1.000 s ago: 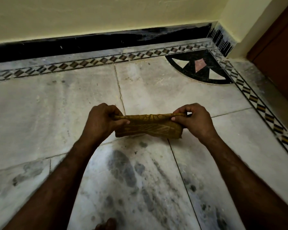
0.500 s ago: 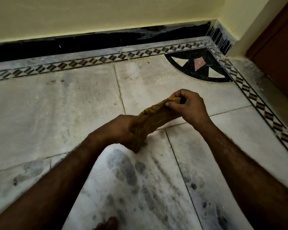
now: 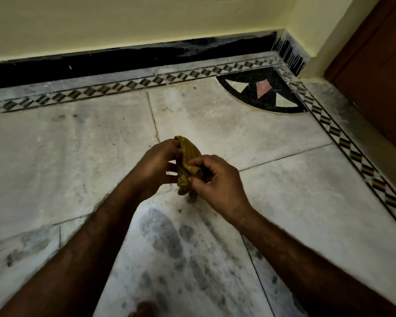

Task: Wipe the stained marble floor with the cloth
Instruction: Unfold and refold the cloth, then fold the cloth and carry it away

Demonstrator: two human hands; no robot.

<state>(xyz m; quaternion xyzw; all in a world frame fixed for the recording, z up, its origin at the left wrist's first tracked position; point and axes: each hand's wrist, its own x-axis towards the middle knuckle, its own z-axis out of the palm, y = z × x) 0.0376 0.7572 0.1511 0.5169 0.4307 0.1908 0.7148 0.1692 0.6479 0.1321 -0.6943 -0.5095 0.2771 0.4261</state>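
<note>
above the stained marble floor point(image 3: 169, 243), a bunched yellow cloth point(image 3: 189, 160) sits between both hands: left hand point(image 3: 157, 167) pinching its top edge, right hand point(image 3: 217, 181) gripping the lower folds.

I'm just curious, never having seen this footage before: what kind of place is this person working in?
Probably a room corner inside a home. The marble floor has a patterned inlay border, a black skirting runs under a pale wall, and a wooden door stands at the right.
</note>
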